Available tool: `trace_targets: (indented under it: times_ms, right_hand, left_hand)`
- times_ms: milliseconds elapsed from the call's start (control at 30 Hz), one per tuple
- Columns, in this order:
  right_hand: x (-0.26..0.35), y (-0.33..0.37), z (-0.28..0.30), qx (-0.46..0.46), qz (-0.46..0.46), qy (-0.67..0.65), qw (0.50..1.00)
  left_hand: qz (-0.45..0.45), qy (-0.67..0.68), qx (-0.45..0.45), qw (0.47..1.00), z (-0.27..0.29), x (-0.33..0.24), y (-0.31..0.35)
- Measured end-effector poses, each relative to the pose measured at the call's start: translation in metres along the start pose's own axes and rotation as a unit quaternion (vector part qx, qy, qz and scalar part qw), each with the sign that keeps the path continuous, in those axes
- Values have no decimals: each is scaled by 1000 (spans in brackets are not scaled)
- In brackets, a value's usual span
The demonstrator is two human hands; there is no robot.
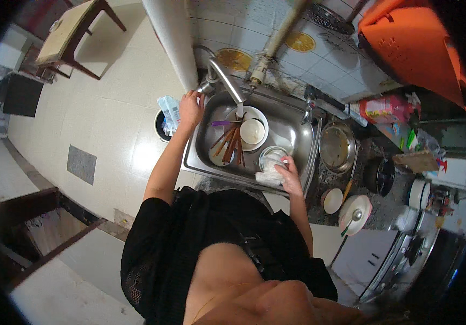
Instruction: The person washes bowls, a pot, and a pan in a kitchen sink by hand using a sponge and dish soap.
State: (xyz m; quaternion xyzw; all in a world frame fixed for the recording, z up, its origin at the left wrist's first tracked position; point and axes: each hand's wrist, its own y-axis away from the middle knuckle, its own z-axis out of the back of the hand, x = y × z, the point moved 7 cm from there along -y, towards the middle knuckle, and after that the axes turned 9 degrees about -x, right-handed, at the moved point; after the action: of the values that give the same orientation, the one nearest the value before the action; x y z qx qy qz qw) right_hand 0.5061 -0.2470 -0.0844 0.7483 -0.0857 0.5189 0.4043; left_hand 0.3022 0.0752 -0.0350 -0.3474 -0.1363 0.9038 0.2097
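My left hand (191, 108) reaches to the back left corner of the sink, its fingers closed on the handle of the silver faucet (225, 76). White water appears to run from the spout over a bundle of brown chopsticks (234, 143). Beneath the spout, a small white bowl (252, 131) sits inside a larger white bowl (263, 120), with a purple-handled utensil (220, 123) beside them. My right hand (290, 177) grips a wet white cloth (270, 176) at the sink's front edge. This cloth lies against another white bowl (270, 153).
The steel sink (292, 124) is set in a dark counter. Right of it stand a metal basin (337, 147), a small bowl (332, 201), a plate with a spoon (355, 215) and a dark pot (379, 176). A bin (162, 124) is at left; an orange cloth (412, 43) hangs upper right.
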Motion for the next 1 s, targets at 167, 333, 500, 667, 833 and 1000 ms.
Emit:
trace_targets:
  times_ms: [167, 333, 500, 667, 833, 1000]
  right_hand:
    - [-42, -31, -14, 8, 144, 397, 907]
    - [-76, -73, -60, 4, 134, 488, 863]
    - [-147, -113, -69, -28, -138, 407, 902]
    - [-138, -101, -124, 11, -154, 274, 949]
    - [-156, -95, -114, 132, -331, 147, 923]
    - [-122, -61, -104, 236, -411, 69, 878]
  left_hand:
    - [-155, -50, 32, 986, -17, -58, 33]
    - [-128, -156, 131, 971, -123, 6, 104]
    - [56, -206, 479, 852, -156, 45, 154]
    - [9, -18, 492, 870, -183, 58, 226]
    - [461, 395, 524, 597, -123, 0, 223]
    - [472, 425, 556, 537, -89, -33, 222]
